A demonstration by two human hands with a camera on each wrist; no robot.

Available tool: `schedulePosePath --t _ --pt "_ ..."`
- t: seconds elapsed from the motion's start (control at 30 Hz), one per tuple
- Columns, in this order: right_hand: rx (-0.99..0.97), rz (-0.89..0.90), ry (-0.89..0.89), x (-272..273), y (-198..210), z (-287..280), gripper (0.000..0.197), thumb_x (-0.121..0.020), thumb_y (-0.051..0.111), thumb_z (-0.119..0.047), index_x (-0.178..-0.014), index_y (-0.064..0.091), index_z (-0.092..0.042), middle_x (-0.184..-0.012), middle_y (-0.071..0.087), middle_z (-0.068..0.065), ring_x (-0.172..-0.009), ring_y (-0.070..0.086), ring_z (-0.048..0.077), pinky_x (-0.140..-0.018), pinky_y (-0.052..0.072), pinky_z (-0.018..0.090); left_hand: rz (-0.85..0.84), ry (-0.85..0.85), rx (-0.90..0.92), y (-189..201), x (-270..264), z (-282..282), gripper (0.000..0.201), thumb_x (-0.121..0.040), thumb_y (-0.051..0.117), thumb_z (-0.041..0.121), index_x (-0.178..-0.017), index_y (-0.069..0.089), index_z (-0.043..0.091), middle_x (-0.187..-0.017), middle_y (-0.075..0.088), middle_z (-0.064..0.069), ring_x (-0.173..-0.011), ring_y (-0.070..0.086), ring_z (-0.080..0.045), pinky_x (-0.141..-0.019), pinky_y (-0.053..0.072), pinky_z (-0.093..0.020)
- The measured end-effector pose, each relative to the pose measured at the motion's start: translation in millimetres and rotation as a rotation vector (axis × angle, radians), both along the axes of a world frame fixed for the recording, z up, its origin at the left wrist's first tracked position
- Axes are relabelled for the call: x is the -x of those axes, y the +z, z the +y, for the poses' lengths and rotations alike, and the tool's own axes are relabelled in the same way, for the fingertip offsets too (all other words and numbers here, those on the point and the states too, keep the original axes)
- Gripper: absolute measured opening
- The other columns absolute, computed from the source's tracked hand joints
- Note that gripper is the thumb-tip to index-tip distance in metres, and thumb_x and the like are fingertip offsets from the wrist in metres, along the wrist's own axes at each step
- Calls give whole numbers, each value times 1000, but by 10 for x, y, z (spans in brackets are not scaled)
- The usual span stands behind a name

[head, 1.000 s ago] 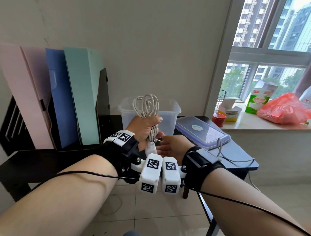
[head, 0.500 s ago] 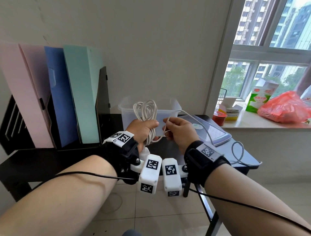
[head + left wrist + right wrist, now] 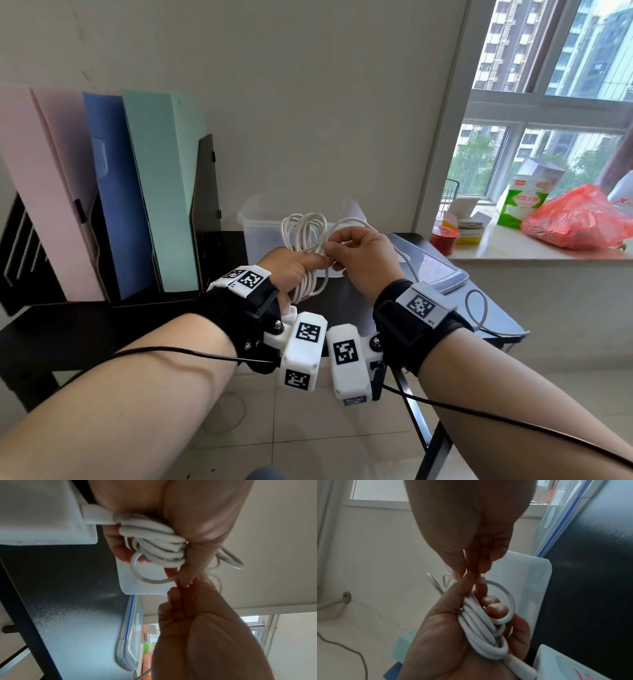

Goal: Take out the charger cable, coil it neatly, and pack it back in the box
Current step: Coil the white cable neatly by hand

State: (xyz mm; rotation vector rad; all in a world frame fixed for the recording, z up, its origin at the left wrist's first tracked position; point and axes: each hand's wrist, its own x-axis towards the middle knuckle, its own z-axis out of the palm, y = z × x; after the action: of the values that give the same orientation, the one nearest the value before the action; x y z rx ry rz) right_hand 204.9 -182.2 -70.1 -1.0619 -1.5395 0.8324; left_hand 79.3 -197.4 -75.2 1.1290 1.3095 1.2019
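A white charger cable (image 3: pixel 304 240) is bundled in several loops, and my left hand (image 3: pixel 295 266) grips the bundle (image 3: pixel 154 545) (image 3: pixel 481 631) upright above the dark table. My right hand (image 3: pixel 356 253) pinches a strand of the cable (image 3: pixel 489 582) right at the left thumb (image 3: pixel 192 566). The loose tail (image 3: pixel 476 308) runs from the right hand across the table and hangs over its right edge. The white plug end (image 3: pixel 97 515) sticks out below the left palm. Behind the hands stands the clear plastic box (image 3: pixel 260 226), open.
The box's clear lid (image 3: pixel 442 274) with blue trim lies flat on the dark table (image 3: pixel 164 315) to the right. A black file rack with pink, blue and green folders (image 3: pixel 161 192) stands at left. A red bag (image 3: pixel 582 219), carton and small tin sit on the windowsill.
My right hand has risen from below the bundle to its top, carrying a strand up and against the left thumb. The hanging tail has shortened. The left hand has stayed almost still.
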Motion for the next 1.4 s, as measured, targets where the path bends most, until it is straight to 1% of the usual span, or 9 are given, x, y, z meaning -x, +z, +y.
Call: schedulePosePath --t 0.2,0.3,0.43,0.53,0.73,0.9,1.07,1.27,1.4 --pt "-160 -209 -190 1 22 1 11 -81 64 -19 -71 68 -16 -64 60 -7 -62 53 9 -64 47 22 -56 6 6 -28 10 34 13 -75 69 11 -68 63 4 -65 61 -11 -54 59 -18 -56 52 -25" --pt "-231 -220 -365 -69 73 13 3 -83 57 -23 -82 57 -20 -63 53 -10 -67 51 14 -67 42 25 -66 -58 2 -35 6 38 15 -83 62 14 -72 63 5 -70 66 -7 -67 64 -17 -70 55 -31" --pt "-130 -350 -341 -165 49 70 25 -87 50 -24 -112 52 -21 -80 58 -2 -80 55 19 -73 40 28 -94 -82 0 -31 12 52 22 -84 63 16 -63 60 7 -56 62 -3 -61 62 -16 -70 54 -35" --pt "-146 -419 -352 -210 6 102 24 -91 48 -30 -102 65 -17 -92 66 4 -88 57 21 -78 43 28 -83 -117 -18 -17 -13 32 24 -84 62 15 -61 59 7 -51 60 -1 -55 60 -14 -66 53 -33" --pt "-96 -340 -291 -213 -13 115 29 -89 52 -30 -68 62 -13 -59 56 -3 -62 50 15 -58 38 23 -91 -147 -31 -7 -48 0 8 -86 58 9 -84 63 14 -55 56 -2 -53 57 -14 -63 51 -30" --pt "-51 -227 -224 -141 -2 100 36 -87 54 -26 -66 61 2 -46 50 -3 -37 41 5 -49 35 19 10 -177 -27 -9 -82 -16 5 -79 67 11 -84 65 9 -59 58 -4 -59 57 -17 -62 53 -28" --pt "-58 -150 -165 -105 2 65 37 -85 57 -25 -68 61 7 -55 50 8 -50 37 14 -53 35 25 39 -151 -72 -2 -128 -17 12 -77 72 15 -72 62 9 -63 54 -7 -57 52 -16 -56 51 -26" --pt "-32 -126 -65 -125 -12 79 21 -87 52 -15 -80 68 -2 -64 56 5 -62 46 15 -59 41 24 39 -86 -110 -56 -98 65 13 -69 76 25 -61 68 17 -48 61 8 -63 57 -18 -78 48 -40" --pt "69 -156 2 -163 -112 95 24 -85 54 -9 -106 65 -15 -75 58 -4 -64 49 10 -60 41 17 -29 -7 -141 -27 -67 89 13 -64 74 24 -59 68 14 -70 68 -7 -79 64 -27 -95 50 -50"
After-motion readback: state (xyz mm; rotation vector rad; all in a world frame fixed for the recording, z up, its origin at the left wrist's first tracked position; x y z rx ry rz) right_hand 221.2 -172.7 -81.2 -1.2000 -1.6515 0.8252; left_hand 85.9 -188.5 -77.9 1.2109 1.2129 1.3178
